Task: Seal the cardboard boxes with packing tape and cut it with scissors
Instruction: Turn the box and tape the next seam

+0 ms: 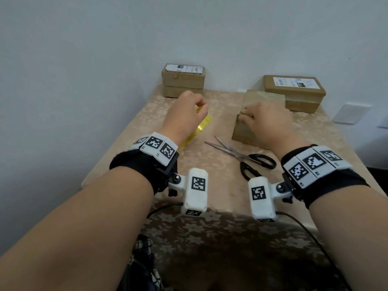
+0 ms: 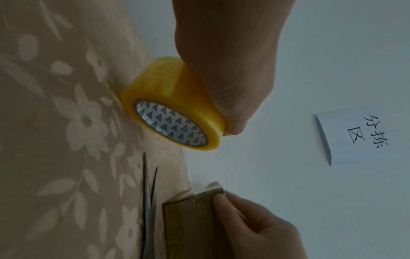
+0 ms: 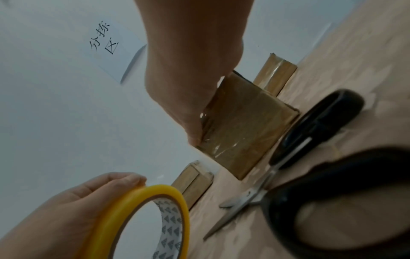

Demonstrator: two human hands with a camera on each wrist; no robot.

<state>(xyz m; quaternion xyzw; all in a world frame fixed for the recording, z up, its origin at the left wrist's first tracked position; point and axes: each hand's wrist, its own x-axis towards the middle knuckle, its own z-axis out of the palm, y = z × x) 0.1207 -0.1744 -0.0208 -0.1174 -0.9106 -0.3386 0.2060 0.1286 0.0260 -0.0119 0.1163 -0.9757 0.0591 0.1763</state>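
My left hand [image 1: 200,107] grips a yellow packing tape roll [image 1: 202,126] from above, left of centre. The roll [image 2: 173,105] stands on edge with its lower rim at the tablecloth. My right hand [image 1: 245,115] holds the near left top corner of a brown cardboard box [image 1: 264,98], thumb on its side [image 2: 220,198]. Clear tape shines on that box [image 3: 244,126]. Black-handled scissors [image 1: 241,154] lie on the table between my hands, blades a little apart, untouched.
Two more cardboard boxes stand against the wall, one at the back left [image 1: 182,82] and one at the back right [image 1: 294,91]. A white paper sign [image 2: 359,136] hangs on the wall. The floral tablecloth [image 1: 147,122] drops off at left.
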